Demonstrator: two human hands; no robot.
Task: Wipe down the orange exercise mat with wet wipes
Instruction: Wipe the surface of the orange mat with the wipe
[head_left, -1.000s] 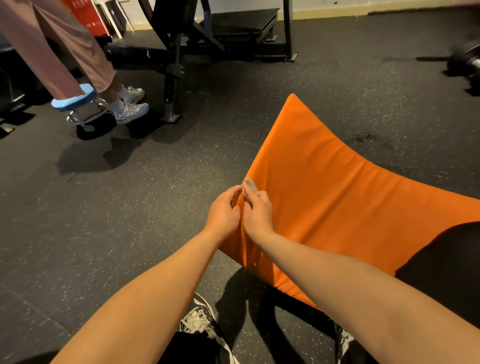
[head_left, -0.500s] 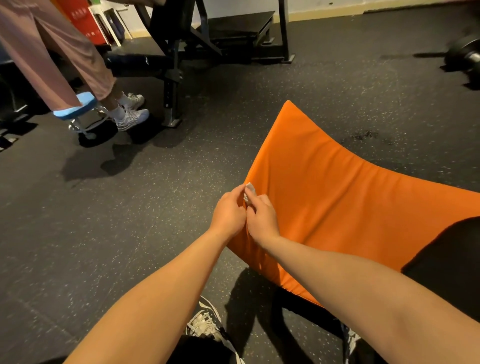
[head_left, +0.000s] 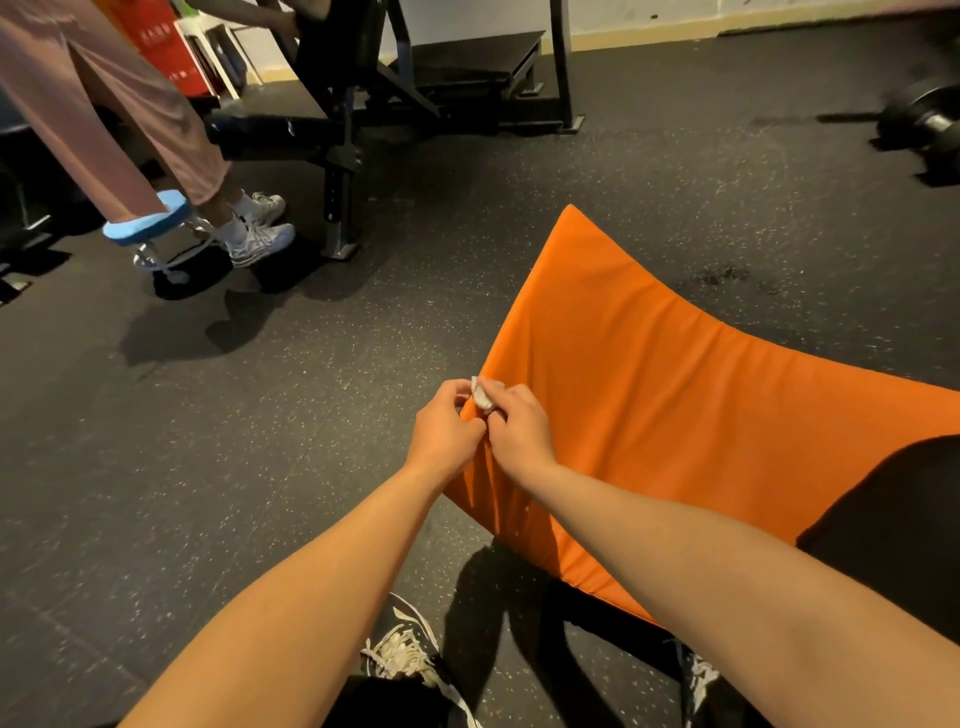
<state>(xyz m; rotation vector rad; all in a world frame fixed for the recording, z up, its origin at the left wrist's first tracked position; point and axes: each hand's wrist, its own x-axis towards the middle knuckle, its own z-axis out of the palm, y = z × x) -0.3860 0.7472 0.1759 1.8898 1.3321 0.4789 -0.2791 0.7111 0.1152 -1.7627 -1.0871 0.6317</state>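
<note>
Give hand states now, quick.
Left hand: grips the mat edge.
Right hand: holds the wipe against the mat.

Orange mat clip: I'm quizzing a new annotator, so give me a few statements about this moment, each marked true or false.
1. The left hand and the right hand meet at the left edge of the orange mat. True.
2. The wipe is spread flat over the mat's middle. False: the crumpled wipe is pinched between the two hands at the mat's edge.
3. The mat lies flat on the floor. False: its near part is raised, with shadow beneath.
4. Another person's legs show beside a blue stool. True.
5. A dumbbell rests on the mat. False: the dumbbell lies on the floor, apart from it.
</note>
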